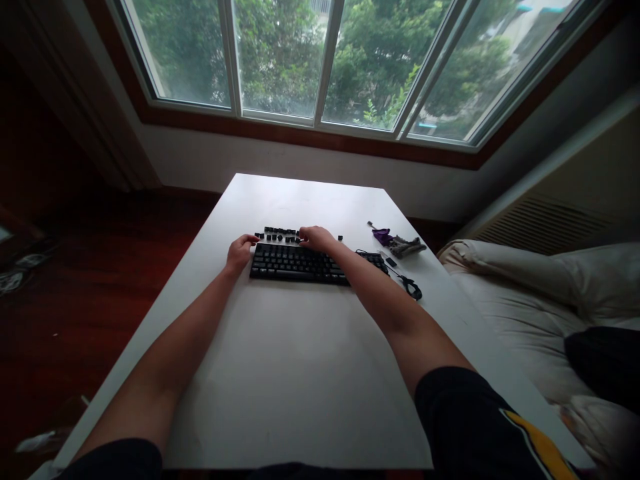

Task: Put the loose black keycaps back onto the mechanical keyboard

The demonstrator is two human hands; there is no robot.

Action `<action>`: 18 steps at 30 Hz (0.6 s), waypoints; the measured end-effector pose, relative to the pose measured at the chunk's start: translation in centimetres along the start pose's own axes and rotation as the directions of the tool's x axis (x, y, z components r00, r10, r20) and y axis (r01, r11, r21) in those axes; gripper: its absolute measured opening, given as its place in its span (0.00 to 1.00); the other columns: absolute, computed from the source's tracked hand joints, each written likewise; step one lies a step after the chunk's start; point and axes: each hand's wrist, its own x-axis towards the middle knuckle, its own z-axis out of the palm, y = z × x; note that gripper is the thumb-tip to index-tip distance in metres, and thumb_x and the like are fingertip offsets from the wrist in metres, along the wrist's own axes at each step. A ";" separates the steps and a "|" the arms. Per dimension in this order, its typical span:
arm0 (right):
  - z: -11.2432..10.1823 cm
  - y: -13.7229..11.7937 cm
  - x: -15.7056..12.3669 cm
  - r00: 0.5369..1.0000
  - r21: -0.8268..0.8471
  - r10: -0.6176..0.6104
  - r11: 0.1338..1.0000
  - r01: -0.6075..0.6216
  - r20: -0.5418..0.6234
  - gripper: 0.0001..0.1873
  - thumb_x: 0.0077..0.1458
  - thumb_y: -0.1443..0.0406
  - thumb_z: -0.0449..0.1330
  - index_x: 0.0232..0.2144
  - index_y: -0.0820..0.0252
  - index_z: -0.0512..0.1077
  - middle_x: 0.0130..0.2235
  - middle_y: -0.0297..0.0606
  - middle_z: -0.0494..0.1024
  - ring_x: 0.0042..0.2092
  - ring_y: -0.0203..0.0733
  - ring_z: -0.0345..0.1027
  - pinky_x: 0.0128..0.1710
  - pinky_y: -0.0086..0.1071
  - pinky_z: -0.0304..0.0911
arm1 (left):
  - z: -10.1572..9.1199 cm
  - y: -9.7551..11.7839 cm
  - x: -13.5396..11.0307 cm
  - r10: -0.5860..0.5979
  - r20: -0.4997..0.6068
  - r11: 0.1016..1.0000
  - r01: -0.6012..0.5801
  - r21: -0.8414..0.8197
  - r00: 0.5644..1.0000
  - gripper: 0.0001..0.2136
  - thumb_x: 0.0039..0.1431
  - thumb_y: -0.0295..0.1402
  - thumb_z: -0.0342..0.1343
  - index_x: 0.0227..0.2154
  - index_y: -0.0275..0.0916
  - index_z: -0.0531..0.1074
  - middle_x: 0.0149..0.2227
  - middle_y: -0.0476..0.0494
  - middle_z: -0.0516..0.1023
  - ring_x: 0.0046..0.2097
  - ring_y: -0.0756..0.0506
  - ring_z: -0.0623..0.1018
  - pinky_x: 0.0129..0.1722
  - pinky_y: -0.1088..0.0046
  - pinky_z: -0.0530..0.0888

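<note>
**Fingers curled at far edge of keyboard (295, 265)**

Your left hand (239, 253) grips its 9 o'clock corner, likely to stop it sliding on the table (300, 373). Your right hand (316, 237) bends over loose keycaps (280, 233) rowed at 12, close for reach; whether it pinches one, you can't tell.

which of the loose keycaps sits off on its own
The single keycap just right of the right hand, behind the keyboard; the other keycaps bunch together on that hand's other side.
</note>
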 end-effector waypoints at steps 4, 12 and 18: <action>0.5 0.0 0.4 0.999 -0.014 0.039 0.999 -0.039 -0.006 0.12 0.56 0.59 0.65 0.44 0.53 0.76 0.43 0.39 0.81 0.43 0.44 0.73 0.39 0.32 0.62 | 0.1 -0.2 0.2 -0.008 0.004 1.000 0.008 -0.022 1.000 0.15 0.54 0.32 0.47 0.36 0.40 0.79 0.39 0.44 0.82 0.44 0.43 0.80 0.50 0.64 0.75; 1.4 0.6 -0.4 0.985 0.109 0.048 0.994 -0.030 -0.163 0.12 0.57 0.68 0.59 0.44 0.55 0.76 0.44 0.39 0.79 0.42 0.42 0.70 0.42 0.32 0.62 | 0.1 0.3 -0.1 -0.004 0.005 1.000 0.004 -0.026 1.000 0.14 0.54 0.32 0.48 0.35 0.40 0.79 0.38 0.45 0.82 0.43 0.43 0.80 0.49 0.65 0.74; 2.3 1.4 -1.9 0.954 0.385 0.052 0.920 0.069 -0.295 0.12 0.55 0.72 0.59 0.40 0.56 0.78 0.39 0.37 0.76 0.38 0.39 0.69 0.43 0.31 0.63 | 0.2 0.0 0.0 -0.011 -0.009 0.998 0.010 -0.055 1.000 0.14 0.53 0.32 0.49 0.35 0.39 0.79 0.38 0.44 0.82 0.43 0.42 0.80 0.48 0.65 0.74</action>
